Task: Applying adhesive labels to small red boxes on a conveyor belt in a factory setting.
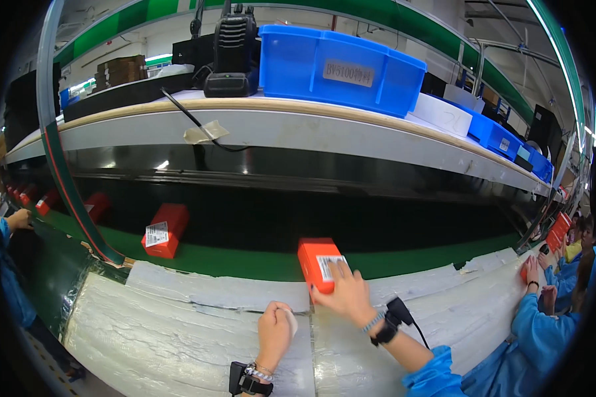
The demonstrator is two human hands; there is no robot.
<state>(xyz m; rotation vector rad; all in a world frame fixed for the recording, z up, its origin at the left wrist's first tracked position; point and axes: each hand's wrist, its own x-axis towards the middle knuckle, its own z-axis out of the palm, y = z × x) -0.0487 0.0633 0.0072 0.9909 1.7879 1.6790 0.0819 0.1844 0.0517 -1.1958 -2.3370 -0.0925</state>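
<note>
A red box (318, 250) with a white barcode label stands at the near edge of the green conveyor belt. My right hand (344, 291) grips its near end, thumb on the left side and fingers over the label. To the left and nearer, my left hand (273, 334) is closed in a fist above the pale covered worktop. A small whitish piece (291, 323) shows at its edge, mostly hidden by the fingers, and I cannot tell what it is. Another red box (167, 228) with a white label lies on the belt farther left.
The conveyor belt (245, 263) runs across, with more red boxes at far left. Above it, a shelf (351, 119) carries a blue bin (338, 69) and a black two-way radio (233, 53). A metal post (66, 165) rises at left. Co-workers in blue sleeves (540, 331) are at both sides.
</note>
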